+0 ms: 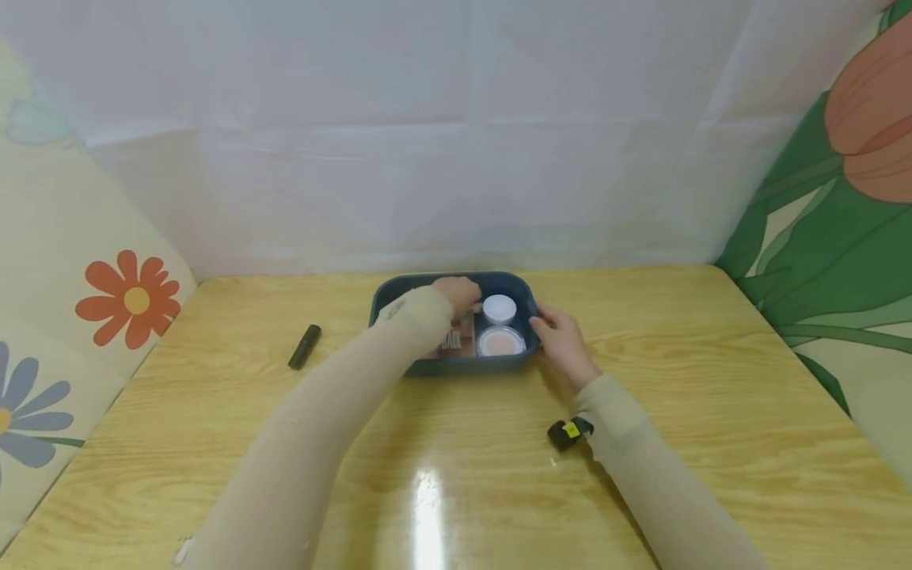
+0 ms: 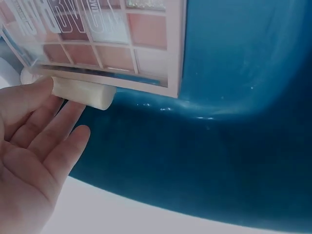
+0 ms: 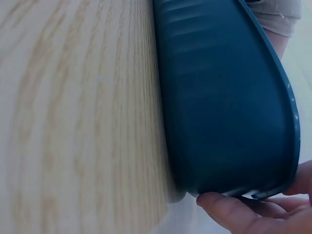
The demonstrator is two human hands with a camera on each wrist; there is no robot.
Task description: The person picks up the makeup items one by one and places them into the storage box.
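A dark blue plastic basket [image 1: 470, 366] stands on the table, with makeup inside. My left hand [image 1: 459, 294] reaches into its back part. In the left wrist view, the thumb and fingers pinch a cream-coloured cylindrical tube [image 2: 87, 92] lying along the edge of an eyeshadow palette [image 2: 114, 51] with a clear printed lid. Right of the palette are a round white-lidded container [image 1: 499, 309] and a round compact [image 1: 502, 342] with a pinkish centre. My right hand [image 1: 563, 336] grips the basket's right end, its thumb on the outer wall and fingers around the rim.
A black tube [image 1: 305, 347] lies on the wood-grain table [image 1: 456, 459], left of the basket. A small black device [image 1: 566, 434] is strapped at the right wrist. A white cloth [image 1: 427, 158] hangs behind the table, with flower-patterned panels on both sides.
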